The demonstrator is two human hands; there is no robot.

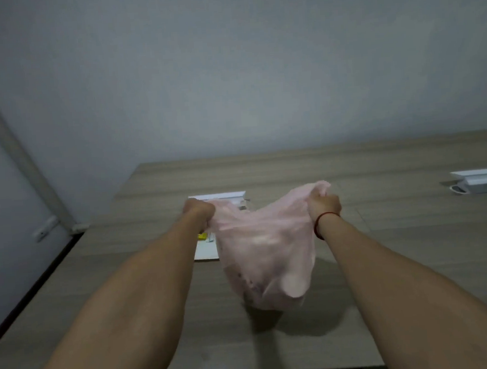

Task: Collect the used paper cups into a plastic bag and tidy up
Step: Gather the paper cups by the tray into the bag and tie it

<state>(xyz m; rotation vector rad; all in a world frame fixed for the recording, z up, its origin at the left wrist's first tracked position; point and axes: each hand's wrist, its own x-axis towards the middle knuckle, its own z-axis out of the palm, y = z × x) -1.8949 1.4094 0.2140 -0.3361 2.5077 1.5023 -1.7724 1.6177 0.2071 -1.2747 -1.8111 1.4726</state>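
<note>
Your left hand [199,210] and right hand [324,204] each squeeze a top corner of the pink plastic bag [266,254], holding it stretched above the bench [399,245].

Plain grey-white wall [228,70] behind, evenly and dimly lit. Pale conduit [18,154] running diagonally down left side to small wall fitting [45,228]. Wood-grain table [399,245] filling lower half; dark strip [33,288] along its left edge. White raised bar [481,179] at far right.
</note>
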